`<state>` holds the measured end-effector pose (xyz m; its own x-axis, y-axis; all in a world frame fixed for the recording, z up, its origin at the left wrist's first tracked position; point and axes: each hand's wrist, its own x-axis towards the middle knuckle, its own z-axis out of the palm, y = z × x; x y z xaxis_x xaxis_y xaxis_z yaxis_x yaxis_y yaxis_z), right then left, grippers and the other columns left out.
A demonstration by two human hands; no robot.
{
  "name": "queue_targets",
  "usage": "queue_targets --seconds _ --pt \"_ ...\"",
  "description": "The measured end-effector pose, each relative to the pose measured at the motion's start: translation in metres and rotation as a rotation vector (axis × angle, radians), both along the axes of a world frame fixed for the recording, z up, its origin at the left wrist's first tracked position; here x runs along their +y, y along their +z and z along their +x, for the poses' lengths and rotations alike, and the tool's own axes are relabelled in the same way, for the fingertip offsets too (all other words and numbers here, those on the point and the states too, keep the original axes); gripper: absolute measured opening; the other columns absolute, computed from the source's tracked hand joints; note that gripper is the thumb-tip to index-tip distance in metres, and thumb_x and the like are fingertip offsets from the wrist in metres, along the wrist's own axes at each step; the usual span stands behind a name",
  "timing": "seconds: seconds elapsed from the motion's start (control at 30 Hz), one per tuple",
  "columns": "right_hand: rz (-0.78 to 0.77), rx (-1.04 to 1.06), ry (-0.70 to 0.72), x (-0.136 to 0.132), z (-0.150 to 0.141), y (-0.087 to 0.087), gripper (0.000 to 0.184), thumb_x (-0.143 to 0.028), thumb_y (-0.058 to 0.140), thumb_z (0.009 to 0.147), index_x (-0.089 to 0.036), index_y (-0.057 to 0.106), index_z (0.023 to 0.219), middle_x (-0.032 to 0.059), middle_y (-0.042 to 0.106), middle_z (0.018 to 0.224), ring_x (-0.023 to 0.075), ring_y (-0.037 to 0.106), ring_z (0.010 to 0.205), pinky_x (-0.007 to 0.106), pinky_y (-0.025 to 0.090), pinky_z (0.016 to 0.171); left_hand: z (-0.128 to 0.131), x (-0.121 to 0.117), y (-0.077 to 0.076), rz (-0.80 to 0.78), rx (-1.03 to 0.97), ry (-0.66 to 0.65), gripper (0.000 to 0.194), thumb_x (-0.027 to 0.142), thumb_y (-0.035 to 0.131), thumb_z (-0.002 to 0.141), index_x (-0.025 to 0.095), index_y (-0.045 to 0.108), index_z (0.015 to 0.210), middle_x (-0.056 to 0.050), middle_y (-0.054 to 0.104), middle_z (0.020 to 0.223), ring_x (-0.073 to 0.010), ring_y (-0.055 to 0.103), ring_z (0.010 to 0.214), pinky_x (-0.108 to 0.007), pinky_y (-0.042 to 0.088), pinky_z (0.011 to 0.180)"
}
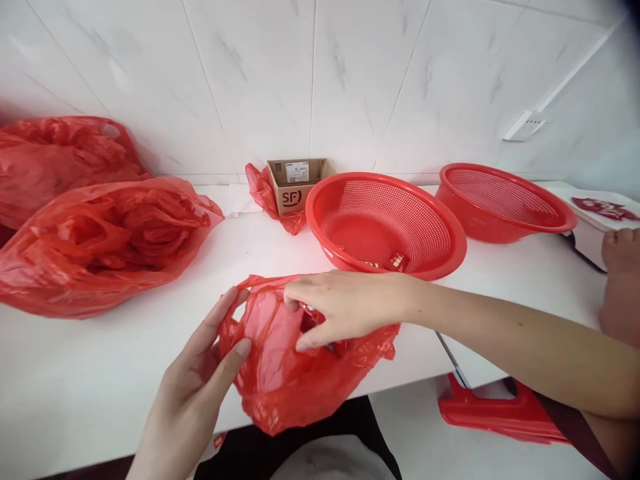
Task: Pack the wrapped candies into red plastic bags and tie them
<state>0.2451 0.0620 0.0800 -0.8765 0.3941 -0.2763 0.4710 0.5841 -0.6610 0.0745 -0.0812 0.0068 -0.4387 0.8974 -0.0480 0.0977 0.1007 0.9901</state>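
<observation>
My left hand [197,377] pinches the edge of a red plastic bag [300,393] between thumb and fingers, at the bag's left side. My right hand [345,310] reaches in over the bag's opening, thumb and index finger apart; its other fingers are partly hidden. Inside, beneath that hand, small dark red items show only in part. The bag sits at the table's front edge. Just behind it stands a round red plastic basket [345,233], with a small red packet [397,261] and some bits at its bottom.
Two large red bags [110,267] of crumpled plastic lie on the left. A cardboard box [294,200] stands by the wall. On the right are a second red basket [493,223], another person's hand [620,267] and red packets [605,209]. A red stool [493,410] is below.
</observation>
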Motion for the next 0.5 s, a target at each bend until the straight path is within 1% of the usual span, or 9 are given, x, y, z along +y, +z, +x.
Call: queue_targets --seconds 0.07,0.1,0.2,0.27,0.3,0.37,0.43,0.47,0.5 --pt "0.072 -0.018 -0.007 0.000 -0.008 -0.011 0.018 -0.044 0.072 0.077 -0.029 0.064 0.085 -0.0006 0.066 0.087 0.0214 0.064 0.072 0.037 0.052 0.061 0.000 -0.001 0.006 0.030 0.129 0.032 0.056 0.042 0.064 0.085 0.033 0.053 0.139 0.000 0.054 0.145 -0.0254 0.047 0.135 -0.037 0.040 0.112" --pt "0.082 -0.042 0.012 0.001 -0.010 -0.013 0.018 -0.046 0.068 0.081 -0.029 0.065 0.089 0.0001 0.067 0.088 0.0212 0.064 0.072 0.037 0.052 0.061 -0.002 -0.002 0.008 0.038 0.213 0.050 0.054 0.043 0.064 0.085 0.034 0.054 0.138 0.000 0.056 0.142 -0.0248 0.051 0.131 -0.038 0.039 0.113" --pt "0.078 -0.053 0.098 0.007 -0.007 -0.004 0.020 -0.040 0.056 0.091 -0.032 0.068 0.105 -0.0008 0.071 0.102 0.0204 0.067 0.087 0.032 0.052 0.068 -0.011 -0.006 0.009 0.030 0.423 0.073 0.049 0.047 0.060 0.086 0.034 0.058 0.134 -0.002 0.066 0.125 -0.0225 0.062 0.109 -0.038 0.045 0.103" --pt "0.039 0.028 0.111 0.015 0.001 0.007 0.024 -0.035 0.054 0.092 -0.031 0.068 0.112 -0.0015 0.069 0.114 0.0183 0.066 0.099 0.029 0.052 0.078 -0.016 -0.009 0.007 0.031 0.475 0.069 0.046 0.047 0.058 0.087 0.032 0.061 0.131 -0.004 0.067 0.112 -0.0209 0.063 0.098 -0.036 0.048 0.096" --pt "0.021 0.083 0.076 0.021 0.006 0.011 0.026 -0.035 0.054 0.093 -0.030 0.067 0.114 -0.0006 0.069 0.117 0.0175 0.066 0.101 0.028 0.052 0.081 -0.017 -0.010 0.006 0.040 0.486 0.070 0.045 0.047 0.058 0.088 0.032 0.062 0.130 -0.004 0.067 0.108 -0.0202 0.062 0.096 -0.036 0.047 0.096" --pt "0.061 0.182 -0.082 0.041 0.019 0.013 0.027 -0.037 0.052 0.093 -0.026 0.066 0.114 0.0025 0.069 0.115 0.0174 0.066 0.099 0.029 0.053 0.082 -0.018 -0.012 0.005 0.061 0.477 0.074 0.042 0.044 0.058 0.088 0.031 0.063 0.127 -0.003 0.066 0.104 -0.0190 0.061 0.094 -0.036 0.044 0.100" --pt "0.235 0.183 -0.297 0.066 0.032 0.005 0.029 -0.039 0.053 0.092 -0.023 0.065 0.113 0.0053 0.070 0.110 0.0196 0.066 0.098 0.033 0.053 0.083 -0.017 -0.014 0.003 0.064 0.414 0.071 0.040 0.044 0.058 0.088 0.031 0.064 0.126 -0.002 0.067 0.104 -0.0190 0.061 0.097 -0.037 0.040 0.105" --pt "0.327 0.125 -0.367 0.079 0.039 -0.002 0.031 -0.038 0.055 0.090 -0.023 0.064 0.116 0.0069 0.069 0.111 0.0216 0.065 0.101 0.036 0.053 0.086 -0.016 -0.015 0.002 0.063 0.391 0.078 0.040 0.045 0.057 0.088 0.030 0.064 0.125 -0.002 0.067 0.105 -0.0196 0.062 0.099 -0.037 0.041 0.105" --pt "0.386 0.035 -0.389 0.090 0.046 -0.010 0.036 -0.037 0.060 0.086 -0.023 0.062 0.120 0.0083 0.068 0.113 0.0241 0.065 0.103 0.039 0.052 0.088 -0.016 -0.016 0.001 0.066 0.376 0.083 0.041 0.046 0.057 0.089 0.030 0.064 0.126 -0.003 0.067 0.108 -0.0206 0.062 0.101 -0.037 0.041 0.105"
